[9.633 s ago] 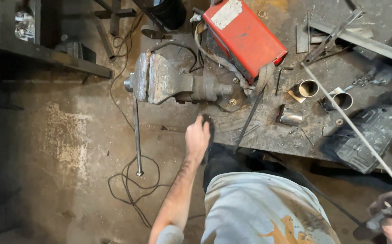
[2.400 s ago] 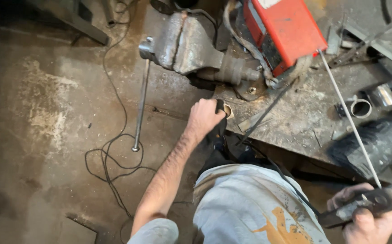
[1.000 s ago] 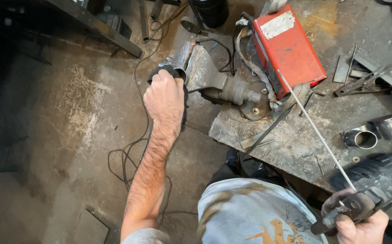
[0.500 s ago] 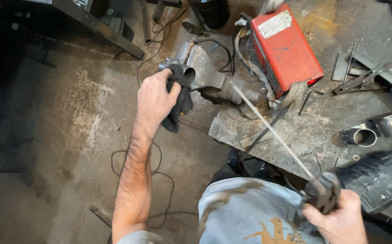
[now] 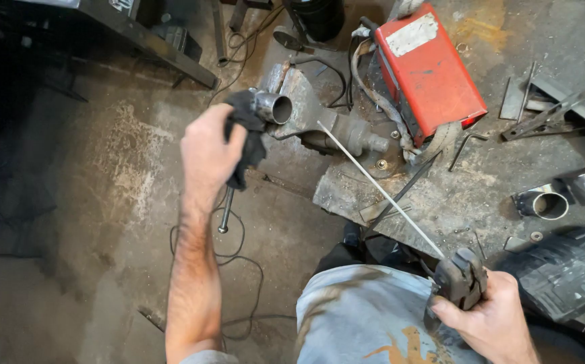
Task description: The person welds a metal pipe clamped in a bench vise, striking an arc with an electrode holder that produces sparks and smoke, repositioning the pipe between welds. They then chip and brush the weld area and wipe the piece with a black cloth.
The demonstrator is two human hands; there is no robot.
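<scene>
cam: head only, 1 view | pos: above, on person's head | dir: steep down over torso, onto floor point(image 5: 70, 222) at left, worktop point(image 5: 481, 182) edge at right | range: close, arm's reach, both forearms in frame | top edge: vise point(image 5: 319, 114), red box point(image 5: 427, 67) | overlap: n/a, single view

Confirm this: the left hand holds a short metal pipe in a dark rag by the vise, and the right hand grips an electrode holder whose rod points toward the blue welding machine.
One detail is wrong: the welding machine is red, not blue, as the head view shows. Otherwise correct: the left hand holds the short metal pipe in a dark rag by the vise, and the right hand grips the electrode holder.
</scene>
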